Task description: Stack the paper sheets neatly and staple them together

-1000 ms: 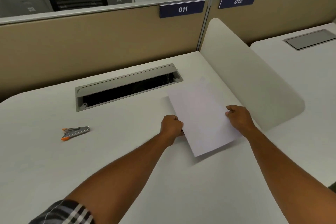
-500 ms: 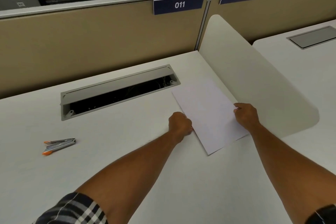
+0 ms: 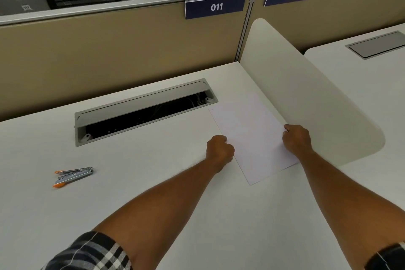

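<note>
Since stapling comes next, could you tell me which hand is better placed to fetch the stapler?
Probably the left hand: the stapler lies to its left on the desk, while the right hand is across the paper sheets.

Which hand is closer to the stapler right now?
Left. The left hand is at the paper's left edge, nearer the stapler; the right hand is at its far edge.

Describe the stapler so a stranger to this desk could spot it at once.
Start at the long open cable slot set into the white desk under the 011 sign. Come toward the near left from its left end: the stapler lies alone there, far left of the paper sheets. It is silver metal with orange tips.
</note>
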The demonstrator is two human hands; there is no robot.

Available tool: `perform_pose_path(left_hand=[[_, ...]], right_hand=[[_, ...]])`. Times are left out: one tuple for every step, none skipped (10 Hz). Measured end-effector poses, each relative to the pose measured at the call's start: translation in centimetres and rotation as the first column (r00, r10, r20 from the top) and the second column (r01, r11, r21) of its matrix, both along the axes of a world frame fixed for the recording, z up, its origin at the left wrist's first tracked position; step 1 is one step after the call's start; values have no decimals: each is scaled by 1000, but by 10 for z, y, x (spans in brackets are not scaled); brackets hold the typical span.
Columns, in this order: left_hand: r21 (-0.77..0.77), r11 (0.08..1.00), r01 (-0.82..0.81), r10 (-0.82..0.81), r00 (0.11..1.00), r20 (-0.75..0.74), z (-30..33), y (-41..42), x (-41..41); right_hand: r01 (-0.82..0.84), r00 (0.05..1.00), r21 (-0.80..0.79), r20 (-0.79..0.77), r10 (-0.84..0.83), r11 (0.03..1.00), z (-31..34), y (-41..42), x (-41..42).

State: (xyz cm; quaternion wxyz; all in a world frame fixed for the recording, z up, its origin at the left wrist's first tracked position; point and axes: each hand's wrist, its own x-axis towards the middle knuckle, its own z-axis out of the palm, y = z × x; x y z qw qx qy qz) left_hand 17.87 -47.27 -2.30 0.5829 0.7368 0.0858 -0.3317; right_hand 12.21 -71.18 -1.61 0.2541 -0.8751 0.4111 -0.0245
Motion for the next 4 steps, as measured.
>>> perform_pose_path(left_hand=[[46,999,24,-27,998,61,-3,7,-3],[139,983,120,-144,973,178,2,24,-13],[329,927,180,-302,878,371,-1,51,-29],[435,883,174,-391,785,480,-5,87,-53]], right_hand=[[12,1000,-28,18,-11,1000,5,2,-4],[37,999,-62,33,-35,997,19,12,-8],[43,977,8,207,-43,999,34,41,-9],[-16,923,153,383,-45,988,35,88,-14]])
